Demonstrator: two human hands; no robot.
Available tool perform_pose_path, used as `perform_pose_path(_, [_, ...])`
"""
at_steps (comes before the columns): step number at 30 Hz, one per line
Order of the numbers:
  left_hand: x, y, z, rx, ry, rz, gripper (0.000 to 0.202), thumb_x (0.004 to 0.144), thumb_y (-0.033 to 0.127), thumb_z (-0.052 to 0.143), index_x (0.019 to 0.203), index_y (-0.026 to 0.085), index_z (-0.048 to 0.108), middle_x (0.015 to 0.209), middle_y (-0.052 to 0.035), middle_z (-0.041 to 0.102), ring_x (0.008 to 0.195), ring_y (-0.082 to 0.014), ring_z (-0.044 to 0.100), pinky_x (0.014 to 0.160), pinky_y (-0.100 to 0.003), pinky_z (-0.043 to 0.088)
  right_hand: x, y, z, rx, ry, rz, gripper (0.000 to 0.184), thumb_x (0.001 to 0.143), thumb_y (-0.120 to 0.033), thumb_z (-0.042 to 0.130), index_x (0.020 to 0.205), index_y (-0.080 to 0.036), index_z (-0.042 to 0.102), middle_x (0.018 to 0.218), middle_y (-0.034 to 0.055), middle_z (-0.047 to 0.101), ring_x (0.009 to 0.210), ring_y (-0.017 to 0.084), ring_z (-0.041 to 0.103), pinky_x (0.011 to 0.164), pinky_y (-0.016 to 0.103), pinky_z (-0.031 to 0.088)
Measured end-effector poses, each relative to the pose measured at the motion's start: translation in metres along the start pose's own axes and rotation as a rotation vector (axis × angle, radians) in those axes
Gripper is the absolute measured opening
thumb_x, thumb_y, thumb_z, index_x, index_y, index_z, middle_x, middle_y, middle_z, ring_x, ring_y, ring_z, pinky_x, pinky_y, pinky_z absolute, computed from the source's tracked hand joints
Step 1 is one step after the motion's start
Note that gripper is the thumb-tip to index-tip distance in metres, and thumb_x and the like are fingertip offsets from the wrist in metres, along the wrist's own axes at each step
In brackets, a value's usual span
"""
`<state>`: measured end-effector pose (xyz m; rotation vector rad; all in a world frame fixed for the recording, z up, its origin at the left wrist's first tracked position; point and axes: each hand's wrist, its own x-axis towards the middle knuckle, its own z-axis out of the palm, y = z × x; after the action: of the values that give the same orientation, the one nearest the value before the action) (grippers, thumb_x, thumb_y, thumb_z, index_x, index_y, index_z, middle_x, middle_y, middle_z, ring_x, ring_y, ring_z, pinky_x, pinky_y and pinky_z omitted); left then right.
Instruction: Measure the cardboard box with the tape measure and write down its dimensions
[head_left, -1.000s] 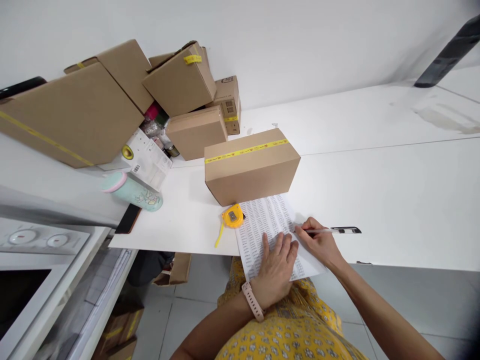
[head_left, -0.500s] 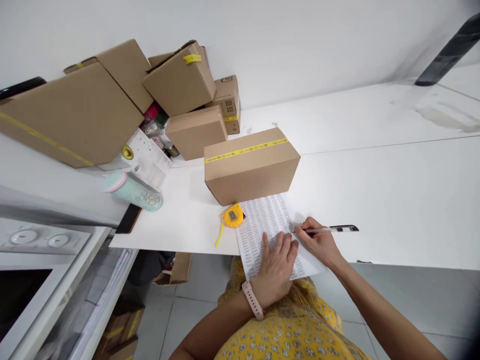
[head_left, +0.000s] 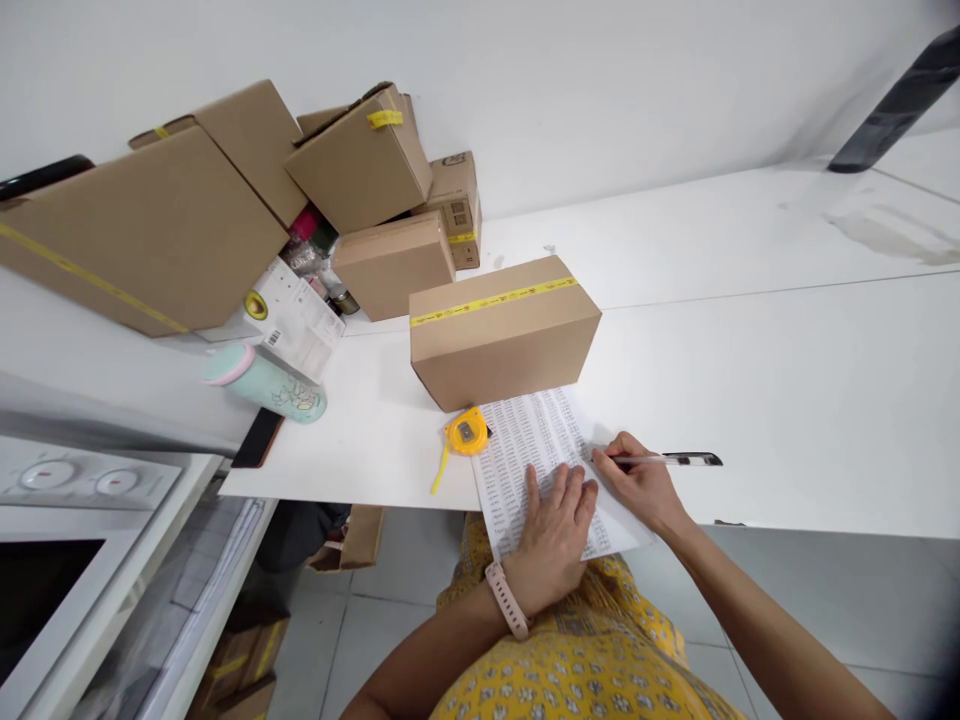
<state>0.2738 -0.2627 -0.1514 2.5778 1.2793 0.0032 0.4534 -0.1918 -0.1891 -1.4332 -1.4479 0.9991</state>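
Left hand (head_left: 553, 538): fingers slightly spread, flat on the white printed paper sheet (head_left: 514, 465).
Right hand (head_left: 637, 487): fingers pinching a slim clear-and-black pen (head_left: 694, 459) above the sheet.
Front edge: sheet overhangs the flat white tabletop (head_left: 787, 400).
Room: wide rightward; brown cardboard box (head_left: 499, 330) borders behind, yellow tape measure (head_left: 468, 431) left.

a yellow garment (head_left: 577, 675), printed with small pale flowers, is worn. a light pink strap (head_left: 507, 602), pierced by slots, is fastened round the left wrist (head_left: 523, 588).
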Motion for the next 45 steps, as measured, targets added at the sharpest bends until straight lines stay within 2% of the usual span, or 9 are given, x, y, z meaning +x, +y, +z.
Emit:
perform_pose_path(13, [-0.0004,0.0001,0.0032,-0.007,0.015,-0.002,0.077,0.093,0.032,0.055,0.157,0.006,0.023,0.167,-0.0204,0.025,0.156,-0.0387,0.016,0.122,-0.074,0.011,-0.0001,0.0006,-0.0001,0.022,-0.004,0.010,0.033,0.085,-0.046,0.069,0.069,-0.023,0.050,0.061,-0.0032,0.048,0.055,0.013,0.042,0.052,0.027,0.035])
perform_pose_path(20, [0.0000,-0.0002,0.0019,0.004,0.013,-0.004,0.077,0.092,0.031,0.055,0.158,0.007,0.023,0.167,-0.0205,0.024,0.156,-0.0382,0.015,0.122,-0.074,0.012,-0.0010,0.0001,-0.0002,0.016,0.023,0.031,0.035,0.085,-0.048,0.068,0.069,-0.023,0.049,0.058,-0.0033,0.047,0.054,0.013,0.042,0.051,0.027,0.035])
perform_pose_path(30, [-0.0005,0.0001,0.0029,-0.003,0.022,-0.004,0.078,0.092,0.031,0.058,0.158,0.008,0.022,0.167,-0.0199,0.025,0.156,-0.0382,0.015,0.122,-0.073,0.010,-0.0006,-0.0045,0.0008,-0.007,0.031,-0.011,0.043,0.084,-0.057,0.068,0.067,-0.023,0.049,0.058,-0.0027,0.047,0.054,0.013,0.043,0.049,0.026,0.036])
perform_pose_path(39, [-0.0006,0.0002,0.0030,-0.005,0.019,-0.005,0.078,0.092,0.030,0.057,0.158,0.007,0.022,0.168,-0.0193,0.024,0.156,-0.0376,0.015,0.122,-0.073,0.011,-0.0008,-0.0016,0.0004,0.009,0.034,0.010,0.038,0.084,-0.050,0.069,0.068,-0.023,0.049,0.057,-0.0038,0.046,0.053,0.013,0.043,0.049,0.026,0.036])
perform_pose_path(45, [-0.0008,0.0007,0.0027,-0.011,0.012,-0.008,0.078,0.093,0.031,0.056,0.158,0.007,0.021,0.168,-0.0193,0.024,0.156,-0.0377,0.013,0.122,-0.074,0.010,-0.0008,-0.0062,-0.0001,-0.009,0.038,0.004,0.041,0.083,-0.055,0.070,0.066,-0.024,0.049,0.057,-0.0036,0.046,0.052,0.013,0.042,0.048,0.027,0.036])
